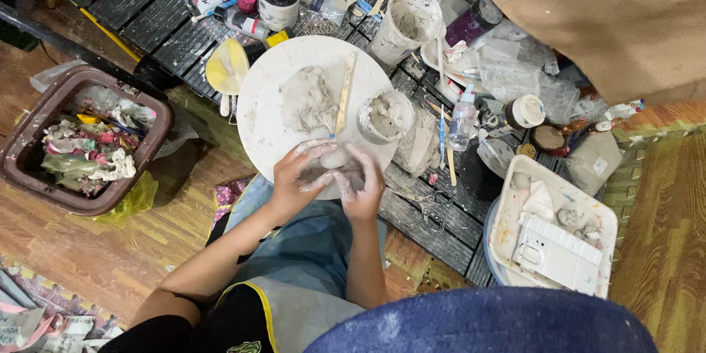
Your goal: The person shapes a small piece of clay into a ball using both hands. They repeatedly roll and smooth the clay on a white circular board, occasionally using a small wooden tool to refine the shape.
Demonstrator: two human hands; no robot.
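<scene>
Cupping a grey clay lump (334,159), left hand (296,176) and right hand (362,185) are pressing together over white round board (257,110).

A home craft corner set up for clay work is shown: a round white board (272,114) smeared with grey clay (307,99), clay-caked tubs (407,23), paint bottles and wooden sticks on a low slatted table (158,18), with a scrap-filled brown basket (88,140) on wood-patterned flooring at left.

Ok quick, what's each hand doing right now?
Left hand: curled around a small lump of grey clay, holding it.
Right hand: closed on the same lump from the other side.
</scene>
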